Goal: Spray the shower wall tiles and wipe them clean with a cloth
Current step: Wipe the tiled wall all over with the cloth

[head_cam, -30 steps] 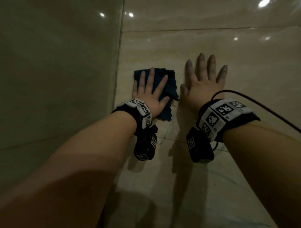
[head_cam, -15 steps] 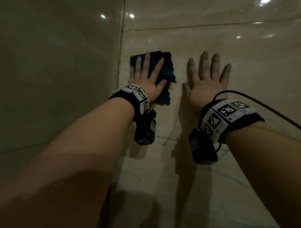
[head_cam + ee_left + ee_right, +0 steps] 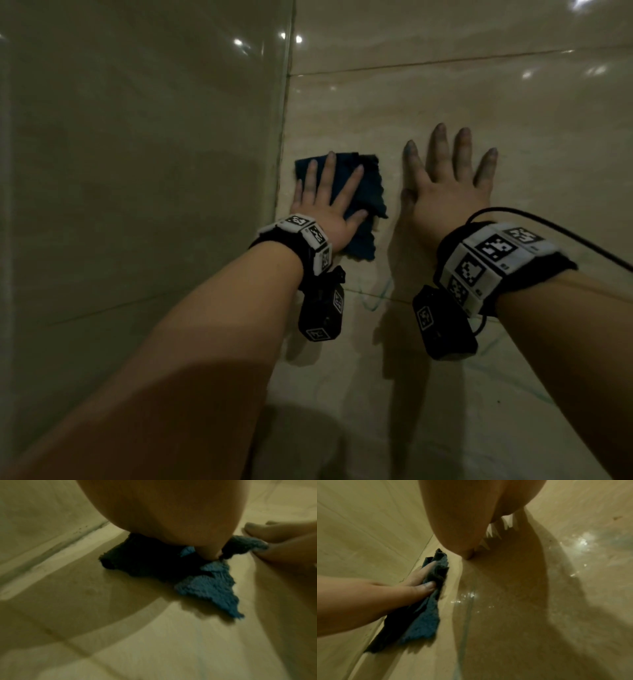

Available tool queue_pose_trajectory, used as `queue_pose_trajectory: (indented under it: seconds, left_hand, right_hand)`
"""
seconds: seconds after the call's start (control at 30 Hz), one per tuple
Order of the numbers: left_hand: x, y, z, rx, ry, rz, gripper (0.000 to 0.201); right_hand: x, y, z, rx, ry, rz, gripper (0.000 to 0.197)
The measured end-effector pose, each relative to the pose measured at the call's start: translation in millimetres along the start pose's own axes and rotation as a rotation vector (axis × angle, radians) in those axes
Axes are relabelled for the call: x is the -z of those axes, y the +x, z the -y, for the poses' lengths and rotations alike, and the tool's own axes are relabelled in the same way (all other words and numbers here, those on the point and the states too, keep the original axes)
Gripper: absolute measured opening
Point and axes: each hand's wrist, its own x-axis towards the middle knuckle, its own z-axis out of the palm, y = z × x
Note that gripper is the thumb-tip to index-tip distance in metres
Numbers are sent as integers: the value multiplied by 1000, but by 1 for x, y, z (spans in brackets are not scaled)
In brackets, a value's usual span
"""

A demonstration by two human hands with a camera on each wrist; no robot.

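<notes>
Blue terry cloth point(image 3: 356, 202) sits flat on the beige wall tiles point(image 3: 479, 113), pinned under the left hand point(image 3: 329, 205), just beside the corner where the side wall point(image 3: 137, 171) meets the tiled one. L grip is spread, fingers straight, palm pressing the cloth to the tile, nothing curled round it; cloth's ragged lower edge sticks out below the palm & to the right of the thumb. In the left wrist view the cloth point(image 3: 197, 577) bunches a bit under the heel of the hand. Right hand point(image 3: 448, 192) is flat on bare tile just beside the cloth, not touching it, fingers splayed & straight, holding nothing. From the right wrist view the left hand's fingers point(image 3: 423, 573) lie over the cloth point(image 3: 419, 622), w/ wet sheen and a thin bluish streak point(image 3: 465, 622) running down the tile near it. Grout line point(image 3: 445, 61) crosses above both hands. Both wrists carry marker bands w/ a black camera block; a cable point(image 3: 565, 229) trails off the right one.
</notes>
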Motion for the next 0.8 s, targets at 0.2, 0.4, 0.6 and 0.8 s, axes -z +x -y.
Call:
queue_pose_trajectory:
  seconds: [0.2, 0.4, 0.6, 0.8]
  left_hand:
    - [18, 20, 22, 18, 11, -25, 64]
    - [13, 18, 23, 31, -54, -64, 64]
    - [-6, -9, 24, 63, -46, 11, 66]
    - [-15, -23, 27, 66, -53, 45, 67]
  right_hand:
    - [-2, 0, -2, 16, 2, -5, 60]
    - [-4, 0, -1, 22, 19, -22, 59]
    - [-5, -1, 1, 22, 11, -22, 59]
    - [-5, -4, 3, 36, 8, -18, 59]
